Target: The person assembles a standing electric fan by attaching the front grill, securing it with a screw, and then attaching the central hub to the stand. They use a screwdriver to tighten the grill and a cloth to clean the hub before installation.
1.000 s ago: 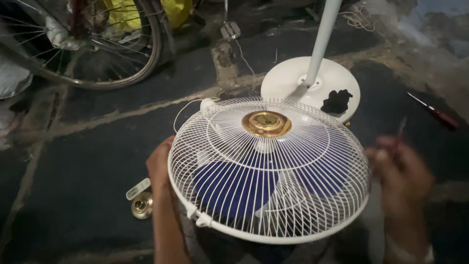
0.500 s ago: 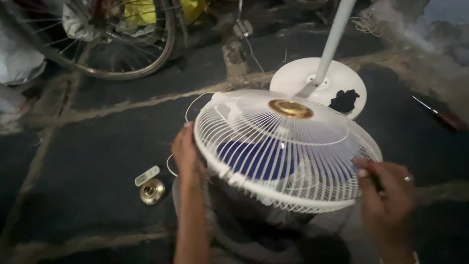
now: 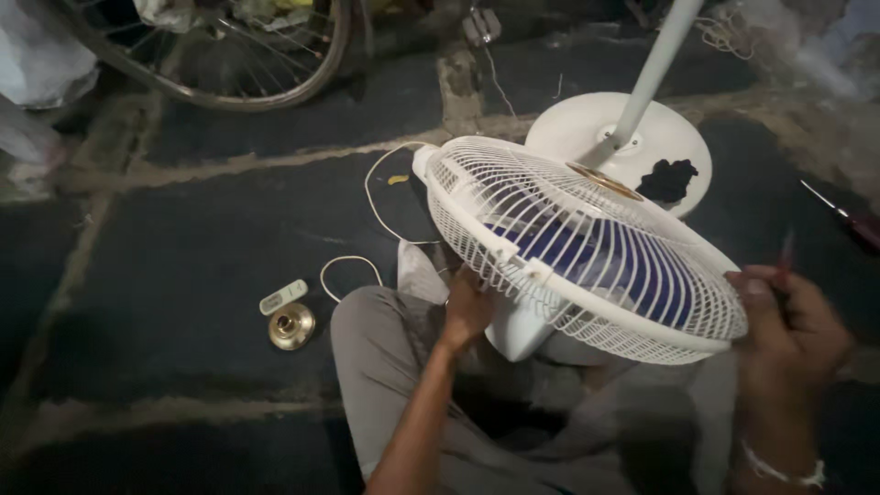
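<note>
A white wire fan cage [image 3: 587, 247] with blue blades [image 3: 587, 257] inside and a gold centre cap [image 3: 603, 181] is tilted over my lap, its front facing up and right. My left hand [image 3: 469, 310] grips the fan from beneath, at the lower left of the cage next to the white motor housing [image 3: 518, 328]. My right hand [image 3: 793, 325] rests at the cage's right rim and holds a thin red-handled tool [image 3: 785, 252]. A white cord [image 3: 376, 197] trails from the fan across the floor.
The fan's round white base [image 3: 587, 128] and pole [image 3: 655, 69] stand behind, with a black rag [image 3: 667, 181] on the base. A screwdriver [image 3: 848, 218] lies at right. A gold cap [image 3: 291, 326] and small white part [image 3: 282, 296] lie at left. A bicycle wheel [image 3: 229, 55] is at top left.
The fan cage has tipped from nearly flat to steeply tilted. My left hand moved from the cage's left rim to underneath it. My right hand stayed at the right rim.
</note>
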